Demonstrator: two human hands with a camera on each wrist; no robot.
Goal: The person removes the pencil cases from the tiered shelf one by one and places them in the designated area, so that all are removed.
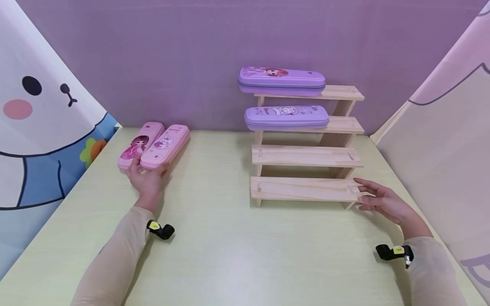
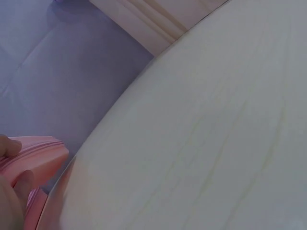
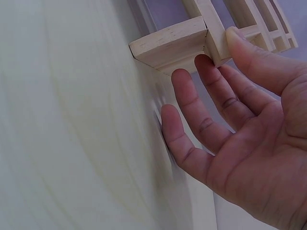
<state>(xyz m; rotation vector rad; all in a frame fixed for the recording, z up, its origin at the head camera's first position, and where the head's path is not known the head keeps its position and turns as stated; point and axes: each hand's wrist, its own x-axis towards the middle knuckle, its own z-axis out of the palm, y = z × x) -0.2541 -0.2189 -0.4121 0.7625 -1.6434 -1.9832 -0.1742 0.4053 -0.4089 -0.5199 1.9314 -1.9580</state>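
Two pink pencil cases lie side by side at the back left of the table in the head view. My left hand (image 1: 148, 182) grips the near end of the right one, a bunny-print pink pencil case (image 1: 165, 146). In the left wrist view a thumb and finger span the zipped end of the pink pencil case (image 2: 43, 155). The other pink pencil case (image 1: 139, 145) shows a doll print. At the lowest step of a wooden step rack (image 1: 306, 189), my right hand (image 1: 386, 204) pinches the right end between thumb and fingertips, its other fingers spread loosely, as the right wrist view shows.
Two purple pencil cases rest on the rack: a doll-print purple pencil case (image 1: 281, 80) on the top step and a bunny-print purple pencil case (image 1: 287, 117) on the step below. A purple cloth (image 1: 183, 63) hangs behind the table (image 1: 237, 255), with printed cloths at both sides.
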